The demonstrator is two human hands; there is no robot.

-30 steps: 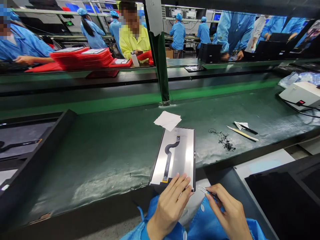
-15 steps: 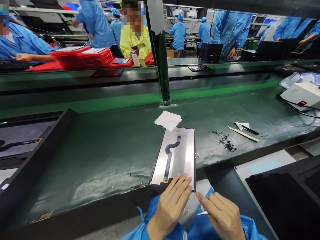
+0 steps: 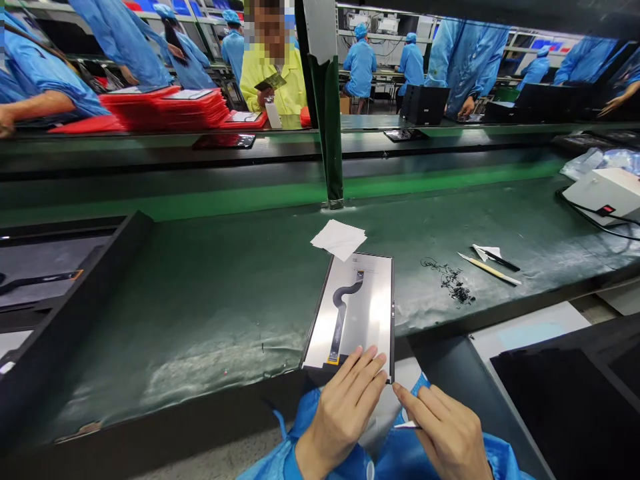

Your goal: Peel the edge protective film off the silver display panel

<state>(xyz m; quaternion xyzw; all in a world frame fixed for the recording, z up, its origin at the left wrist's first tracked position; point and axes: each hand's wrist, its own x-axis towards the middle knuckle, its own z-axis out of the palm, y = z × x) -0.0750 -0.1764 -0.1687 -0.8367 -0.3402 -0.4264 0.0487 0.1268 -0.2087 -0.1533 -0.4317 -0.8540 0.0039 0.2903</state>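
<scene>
— Left hand point(image 3: 345, 407)?
— Flat on the panel point(image 3: 357, 303), at its 6 o'clock edge, fingers straight and together, gripping nothing. The panel lies at the desk's point(image 3: 200, 300) near edge.
— Right hand point(image 3: 445, 433)?
— Forefinger touching the panel's 5 o'clock corner, the other fingers curled on tweezers point(image 3: 406, 425). Black scraps point(image 3: 450, 280) lie at the panel's 2 o'clock.

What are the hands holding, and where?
The left hand only presses the near edge of the display panel. The right hand pinches a thin pointed tool, mostly hidden beneath its fingers.
</scene>
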